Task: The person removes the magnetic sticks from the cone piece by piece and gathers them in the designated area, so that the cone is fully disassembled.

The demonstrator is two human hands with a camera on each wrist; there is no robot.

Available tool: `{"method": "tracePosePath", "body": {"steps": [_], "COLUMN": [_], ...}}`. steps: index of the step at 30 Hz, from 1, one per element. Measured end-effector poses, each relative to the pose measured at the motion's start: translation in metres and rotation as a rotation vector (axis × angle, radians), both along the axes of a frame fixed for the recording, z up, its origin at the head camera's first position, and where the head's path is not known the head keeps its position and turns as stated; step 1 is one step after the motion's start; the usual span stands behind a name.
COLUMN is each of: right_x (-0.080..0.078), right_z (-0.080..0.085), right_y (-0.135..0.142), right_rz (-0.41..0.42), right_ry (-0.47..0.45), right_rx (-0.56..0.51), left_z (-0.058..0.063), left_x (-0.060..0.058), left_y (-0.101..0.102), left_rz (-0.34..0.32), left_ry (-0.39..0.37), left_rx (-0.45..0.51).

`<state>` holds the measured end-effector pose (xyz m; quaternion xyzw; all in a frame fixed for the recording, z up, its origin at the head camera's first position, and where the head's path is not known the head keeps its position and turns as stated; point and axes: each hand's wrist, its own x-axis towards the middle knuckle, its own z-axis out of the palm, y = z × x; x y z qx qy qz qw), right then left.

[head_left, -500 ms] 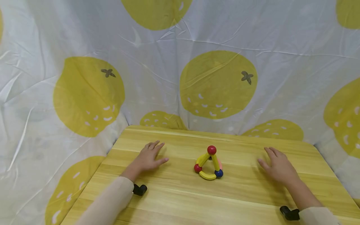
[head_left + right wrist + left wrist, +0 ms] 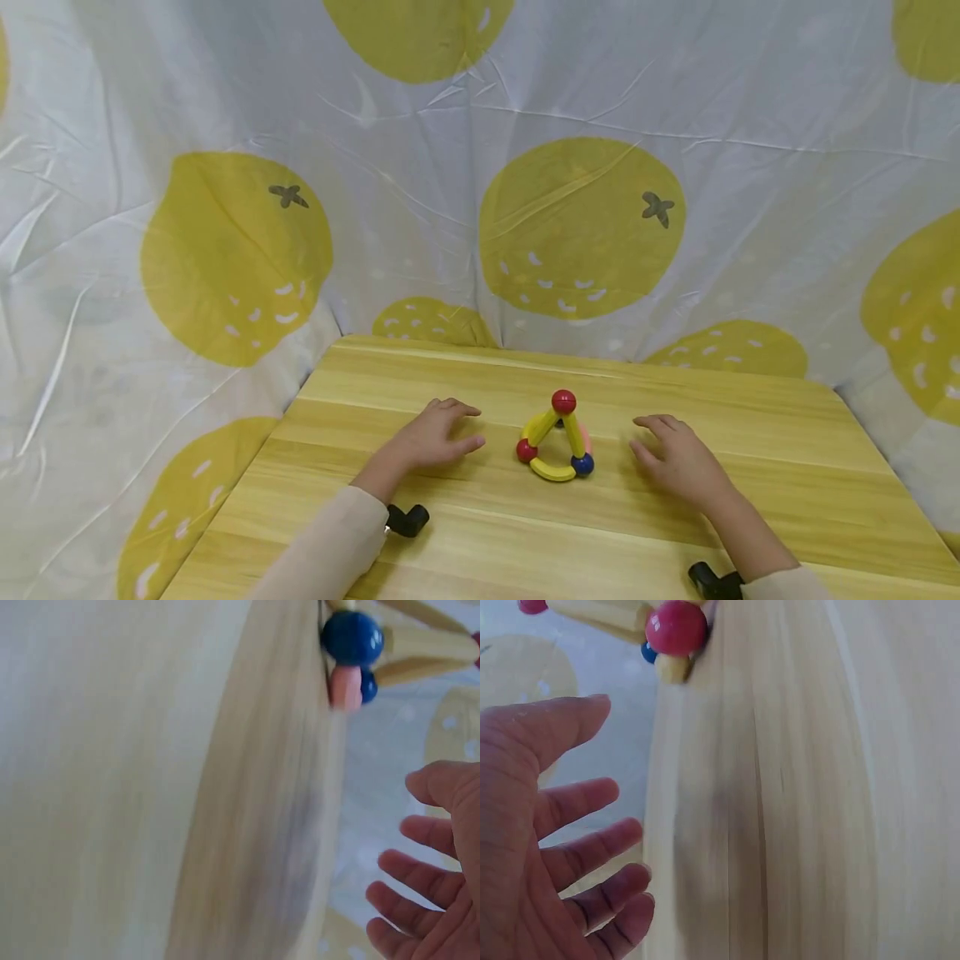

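Note:
A small pyramid of toy rods and balls [image 2: 552, 472] stands on the wooden table. Its top ball [image 2: 564, 402] is red, with yellow rods sloping down from it. At the base, a red ball [image 2: 527, 450] sits on the left, a blue ball [image 2: 582, 464] on the right, and a pink curved rod [image 2: 586, 437] behind the blue one. My left hand [image 2: 431, 435] is just left of the pyramid, fingers spread and apart from it. On the other side my right hand [image 2: 678, 458] hovers, its fingers loosely extended toward the toy. Neither hand holds anything.
The wooden table [image 2: 510, 550] ends at the back against a white cloth [image 2: 405, 208] printed with yellow lemons. Black wrist mounts [image 2: 408, 521] stick out below both wrists, near the tabletop.
Both hands have moved inward toward the pyramid, the left one to the right and the right one to the left. The pyramid has stayed in place.

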<state>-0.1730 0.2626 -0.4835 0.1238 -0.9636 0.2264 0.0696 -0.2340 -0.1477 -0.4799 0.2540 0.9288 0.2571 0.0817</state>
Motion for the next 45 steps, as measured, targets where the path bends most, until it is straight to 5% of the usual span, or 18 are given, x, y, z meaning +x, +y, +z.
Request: {"method": "tracePosePath", "body": {"steps": [9, 16, 33, 41, 45], "right_x": [0.003, 0.008, 0.033, 0.037, 0.034], "right_z": [-0.005, -0.007, -0.006, 0.002, -0.008], "right_y": [-0.047, -0.063, -0.077, -0.08, -0.083], "right_rz": [0.081, 0.117, 0.198, -0.045, -0.025], "right_ry": [-0.075, -0.071, -0.092, -0.19, -0.197], "right_rx": [-0.054, -0.054, -0.12, -0.295, -0.351], "left_z": [0.0, -0.01, -0.021, -0.025, -0.029], "left_x": [0.016, 0.028, 0.032, 0.033, 0.037], "left_y": [0.037, 0.062, 0.078, 0.081, 0.084], "left_rz": [-0.06, -0.071, 0.007, 0.017, 0.0], "left_ry": [-0.084, -0.058, -0.021, -0.032, -0.005], "left_rx": [0.031, 0.07, 0.108, 0.17, 0.197]}}
